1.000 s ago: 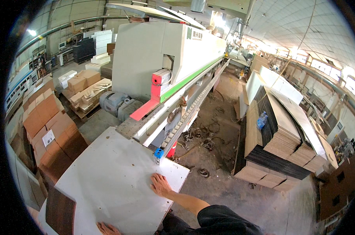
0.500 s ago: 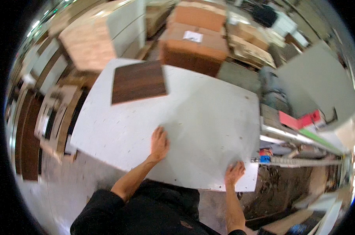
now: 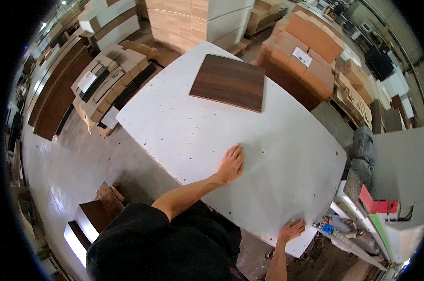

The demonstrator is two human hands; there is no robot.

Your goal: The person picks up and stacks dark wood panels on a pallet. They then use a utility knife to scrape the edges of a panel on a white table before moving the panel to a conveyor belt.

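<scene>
The left hand [image 3: 231,164] is lying flat, fingers spread, on the white panel [image 3: 184,122] while the right hand [image 3: 291,230] is curling over its near edge, a dark board [image 3: 229,82] resting at the far end.

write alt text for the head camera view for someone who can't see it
Seen from above, a person presses the left hand flat on a large white panel while the right hand holds its near edge. A dark brown wooden board lies on the panel's far end, with stacks of boards and a machine around it.
</scene>
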